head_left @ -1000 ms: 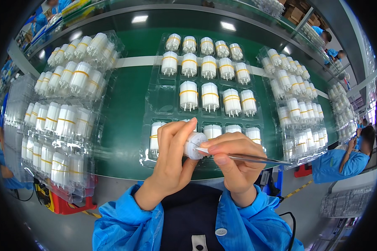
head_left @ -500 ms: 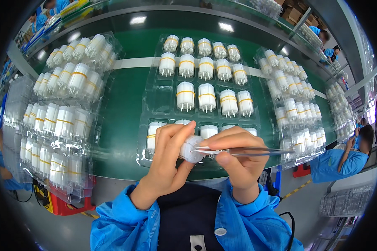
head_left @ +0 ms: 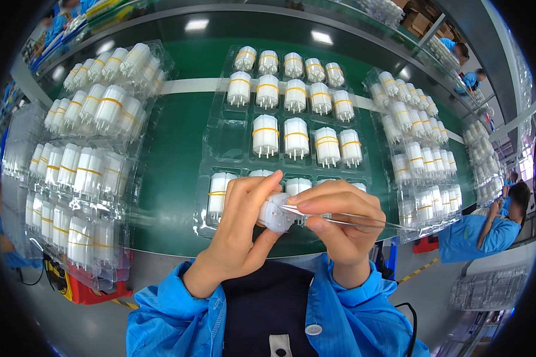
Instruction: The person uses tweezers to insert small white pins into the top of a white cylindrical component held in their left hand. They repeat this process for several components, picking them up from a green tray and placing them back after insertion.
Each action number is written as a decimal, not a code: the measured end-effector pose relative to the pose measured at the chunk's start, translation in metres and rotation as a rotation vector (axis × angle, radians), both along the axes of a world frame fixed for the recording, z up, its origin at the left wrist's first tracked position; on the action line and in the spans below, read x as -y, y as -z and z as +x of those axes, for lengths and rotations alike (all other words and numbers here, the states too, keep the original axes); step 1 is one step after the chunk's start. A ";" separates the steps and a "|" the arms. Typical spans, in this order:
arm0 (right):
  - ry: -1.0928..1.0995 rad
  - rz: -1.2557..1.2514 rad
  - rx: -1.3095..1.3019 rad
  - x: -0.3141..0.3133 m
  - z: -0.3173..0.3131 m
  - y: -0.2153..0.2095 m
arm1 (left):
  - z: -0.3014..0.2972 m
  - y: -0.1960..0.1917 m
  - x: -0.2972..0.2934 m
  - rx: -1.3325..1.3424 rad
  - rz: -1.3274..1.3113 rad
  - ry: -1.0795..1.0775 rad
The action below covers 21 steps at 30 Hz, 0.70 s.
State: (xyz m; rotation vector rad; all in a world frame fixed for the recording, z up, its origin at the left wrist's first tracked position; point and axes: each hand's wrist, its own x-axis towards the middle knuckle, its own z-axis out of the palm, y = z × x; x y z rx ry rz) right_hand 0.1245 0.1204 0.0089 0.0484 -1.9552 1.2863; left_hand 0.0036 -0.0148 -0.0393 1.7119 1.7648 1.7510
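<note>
My left hand (head_left: 239, 229) is closed around a white cylindrical part (head_left: 274, 215), its round end face turned up toward me. In my right hand (head_left: 345, 220) I pinch a pair of metal tweezers (head_left: 363, 221), whose tips reach the end face of the part. Small details on that face are too fine to make out. Both hands are over the near edge of a clear plastic tray (head_left: 229, 140) holding rows of white cylinders (head_left: 265, 135) with yellow bands and metal pins. One pocket at the left of the third row has no cylinder; my hands hide part of the nearest row.
Stacked clear trays of similar cylinders stand on the green table (head_left: 167, 166) at the left (head_left: 89, 169) and right (head_left: 429, 154). A red bin (head_left: 95, 285) is below the table at left. At right, a person in blue (head_left: 479, 238) sits beside the table.
The white part in my left hand has tilted a little, showing more of its end face. The tweezers have shifted slightly, their tips still at the part.
</note>
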 end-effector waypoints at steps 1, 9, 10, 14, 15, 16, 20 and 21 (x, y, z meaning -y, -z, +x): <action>0.007 -0.005 0.006 0.001 0.000 0.000 | 0.000 0.000 0.000 -0.002 -0.001 -0.002; 0.038 -0.193 -0.027 0.008 0.000 0.006 | -0.001 0.001 0.001 -0.057 -0.002 -0.035; 0.046 -0.215 -0.022 0.009 0.000 0.006 | -0.001 0.001 0.001 -0.074 0.002 -0.040; 0.063 -0.242 0.005 0.011 0.000 0.005 | -0.001 -0.001 -0.001 -0.130 0.010 -0.070; 0.064 -0.233 0.012 0.010 -0.001 0.004 | 0.000 -0.001 -0.001 -0.142 0.008 -0.081; 0.070 -0.201 0.030 0.010 -0.001 0.003 | 0.001 0.000 -0.001 -0.134 0.013 -0.092; 0.111 0.012 0.085 0.007 -0.002 -0.006 | 0.004 -0.002 -0.003 -0.147 0.014 -0.119; 0.123 0.087 0.094 0.007 -0.003 -0.008 | 0.003 -0.002 -0.003 -0.160 0.010 -0.125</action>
